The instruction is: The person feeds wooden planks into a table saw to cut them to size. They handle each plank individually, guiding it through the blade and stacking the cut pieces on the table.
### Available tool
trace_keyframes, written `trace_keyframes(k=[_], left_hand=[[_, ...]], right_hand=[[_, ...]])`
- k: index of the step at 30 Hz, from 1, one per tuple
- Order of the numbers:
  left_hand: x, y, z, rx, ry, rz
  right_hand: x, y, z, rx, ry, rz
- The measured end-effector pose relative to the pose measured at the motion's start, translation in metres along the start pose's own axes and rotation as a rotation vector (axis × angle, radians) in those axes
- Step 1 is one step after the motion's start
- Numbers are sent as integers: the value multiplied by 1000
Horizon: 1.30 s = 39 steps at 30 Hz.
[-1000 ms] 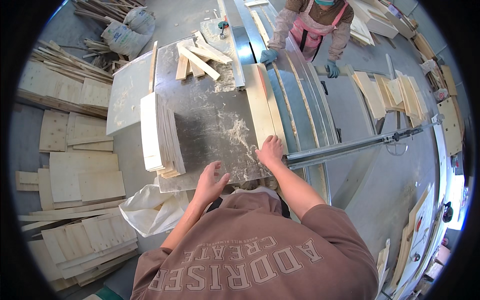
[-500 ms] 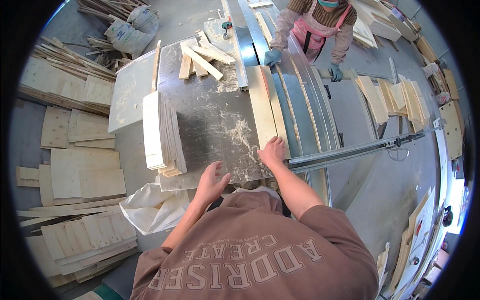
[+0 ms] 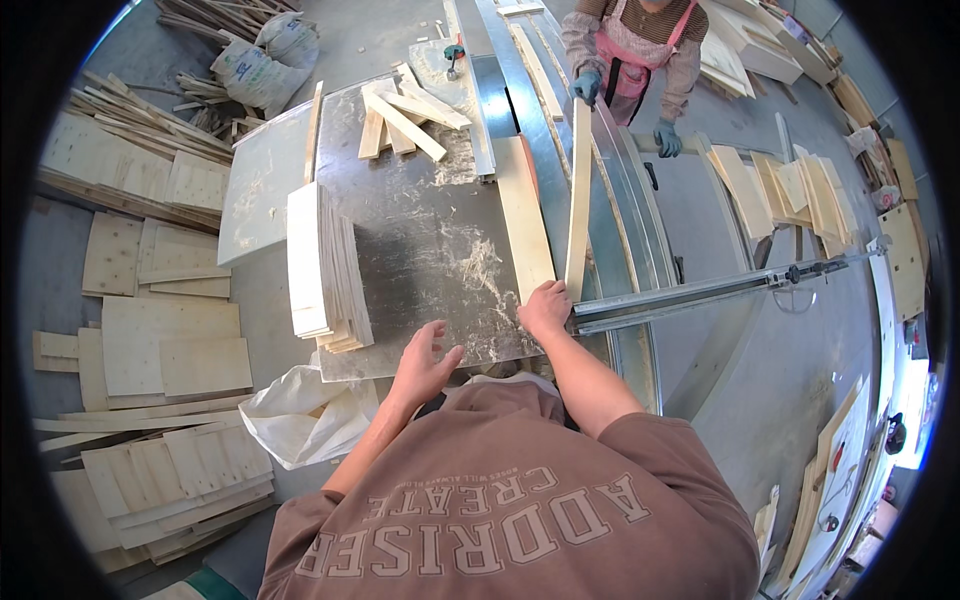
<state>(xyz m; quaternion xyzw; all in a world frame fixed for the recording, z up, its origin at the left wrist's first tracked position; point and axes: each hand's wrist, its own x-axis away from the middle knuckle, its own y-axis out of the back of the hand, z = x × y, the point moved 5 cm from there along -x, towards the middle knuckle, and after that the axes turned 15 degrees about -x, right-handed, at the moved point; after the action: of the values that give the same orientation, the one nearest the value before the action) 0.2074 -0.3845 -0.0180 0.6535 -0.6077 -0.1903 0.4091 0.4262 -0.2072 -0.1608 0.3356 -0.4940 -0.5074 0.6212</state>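
Note:
A pale wooden board point(image 3: 524, 220) lies lengthwise on the dark saw table point(image 3: 420, 260), along the metal sliding bed. My right hand point(image 3: 545, 308) grips its near end, fingers curled over the edge. At the table's front edge, my left hand point(image 3: 428, 362) hovers with thumb and fingers apart, holding nothing. A narrow wooden strip point(image 3: 579, 200) stands away from the board's right side; a co-worker's gloved hand point(image 3: 587, 86) holds its far end. The co-worker's other gloved hand point(image 3: 667, 138) is further right, empty as far as I can see.
Left on the table is a stack of boards point(image 3: 325, 265); loose offcuts point(image 3: 405, 115) lie at the far side. A metal crosscut fence point(image 3: 690, 300) reaches out to the right. A white sack point(image 3: 310, 415) hangs by the near left corner. More boards point(image 3: 785, 195) sit beyond the bed.
The co-worker has lifted the narrow strip's far end and swung it right, away from the board. My right hand has shifted slightly nearer on the board's end; my left hand has barely moved.

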Motion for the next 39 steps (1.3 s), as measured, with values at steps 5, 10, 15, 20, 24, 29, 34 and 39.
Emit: trace_keyframes(k=[5, 10, 15, 20, 24, 29, 34, 39], left_hand=[[5, -2, 1, 8, -5, -5], [12, -4, 5, 6, -8, -5], [9, -8, 6, -19, -59, -29], [7, -14, -6, -8, -85, 22], [14, -19, -12, -16, -102, 83], [19, -40, -7, -43, -148, 131], [30, -49, -5, -30, -183, 175], [36, -60, 2, -31, -192, 193]], right_hand=[[33, 1, 6, 101, 174, -131], [64, -4, -10, -73, 161, -207], [62, -6, -25, -122, 89, -191], [62, -14, -36, -168, -31, -117], [93, -15, -50, -177, -88, -2], [166, -15, -90, -229, -99, 110], [206, 22, -128, -104, 17, -5], [206, 24, -150, -230, 84, 102]])
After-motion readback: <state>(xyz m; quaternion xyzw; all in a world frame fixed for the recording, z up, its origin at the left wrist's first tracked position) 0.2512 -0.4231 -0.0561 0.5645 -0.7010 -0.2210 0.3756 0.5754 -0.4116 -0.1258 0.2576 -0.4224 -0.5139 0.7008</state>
